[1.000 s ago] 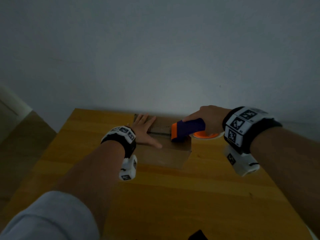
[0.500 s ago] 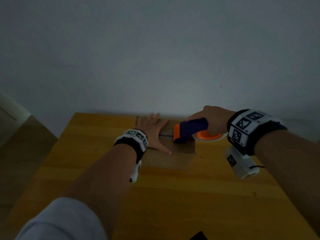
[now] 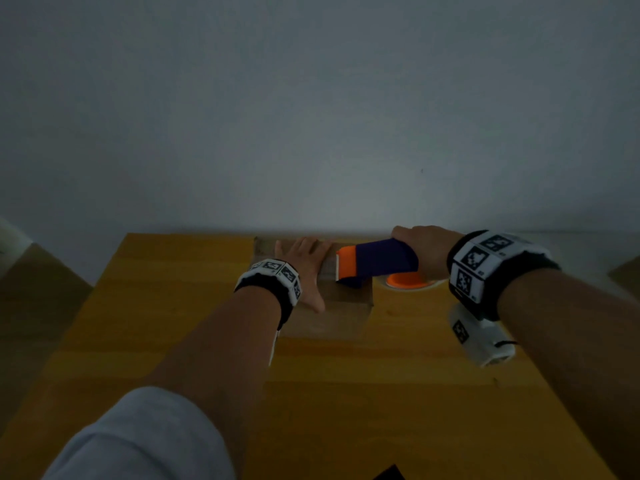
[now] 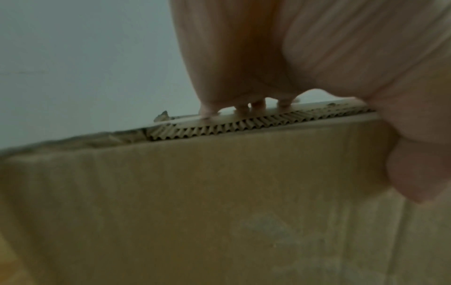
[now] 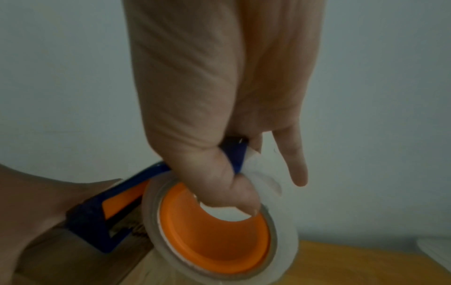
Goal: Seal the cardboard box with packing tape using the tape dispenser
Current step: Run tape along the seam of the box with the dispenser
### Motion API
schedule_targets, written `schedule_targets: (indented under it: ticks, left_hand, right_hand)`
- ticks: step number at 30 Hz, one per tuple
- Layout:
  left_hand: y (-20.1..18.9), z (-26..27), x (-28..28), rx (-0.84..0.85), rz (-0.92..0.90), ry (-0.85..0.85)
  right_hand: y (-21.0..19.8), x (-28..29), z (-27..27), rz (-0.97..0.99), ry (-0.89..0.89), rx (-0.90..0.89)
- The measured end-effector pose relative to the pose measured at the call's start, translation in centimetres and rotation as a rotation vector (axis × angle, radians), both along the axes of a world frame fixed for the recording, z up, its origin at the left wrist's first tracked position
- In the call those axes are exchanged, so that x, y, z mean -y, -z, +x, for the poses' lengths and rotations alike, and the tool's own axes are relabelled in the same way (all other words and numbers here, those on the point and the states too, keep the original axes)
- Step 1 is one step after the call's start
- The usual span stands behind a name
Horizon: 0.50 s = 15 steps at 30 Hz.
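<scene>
A low cardboard box (image 3: pixel 332 311) sits at the far middle of the wooden table (image 3: pixel 346 393). My left hand (image 3: pixel 304 268) lies flat on its lid with straight, spread fingers; from the left wrist view the fingertips (image 4: pixel 244 110) press on the flap's corrugated edge (image 4: pixel 219 127) above the box side (image 4: pixel 195 202). My right hand (image 3: pixel 420 249) grips a blue and orange tape dispenser (image 3: pixel 374 263), whose orange front end rests on the lid by the left hand. In the right wrist view the right hand (image 5: pixel 219 154) holds the dispenser (image 5: pixel 102 217), with a clear tape roll (image 5: pixel 219 231) on its orange hub.
A plain grey wall (image 3: pixel 311 116) rises right behind the table's far edge. The near half of the tabletop stretches bare between my forearms. A small dark object (image 3: pixel 389 474) shows at the bottom edge. A pale object (image 5: pixel 437 248) lies at the table's far right.
My left hand slid rightward across the lid toward the dispenser. The right hand kept hold of the dispenser, which now lies flatter on the lid with its orange front end close to the left hand.
</scene>
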<state>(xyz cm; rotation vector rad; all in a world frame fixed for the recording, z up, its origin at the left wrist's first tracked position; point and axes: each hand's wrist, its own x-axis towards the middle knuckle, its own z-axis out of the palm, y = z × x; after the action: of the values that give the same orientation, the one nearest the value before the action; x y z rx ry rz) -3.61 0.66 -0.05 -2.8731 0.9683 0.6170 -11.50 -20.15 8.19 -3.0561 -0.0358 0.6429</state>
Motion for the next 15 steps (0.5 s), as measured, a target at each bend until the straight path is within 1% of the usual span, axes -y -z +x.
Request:
schedule_targets:
  ticks: [5, 11, 15]
  left_hand:
    - [-0.1, -0.2, 0.3, -0.004, -0.01, -0.022]
    - [-0.3, -0.4, 0.3, -0.013, -0.001, -0.039]
    - [-0.6, -0.3, 0.5, -0.021, -0.008, -0.063]
  right_hand:
    - [-0.2, 0.8, 0.0, -0.049, -0.014, 0.053]
    - [0.8, 1.9, -0.2, -0.031, -0.016, 0.002]
    - [0.0, 4.2, -1.0, -0.106, 0.035, -0.01]
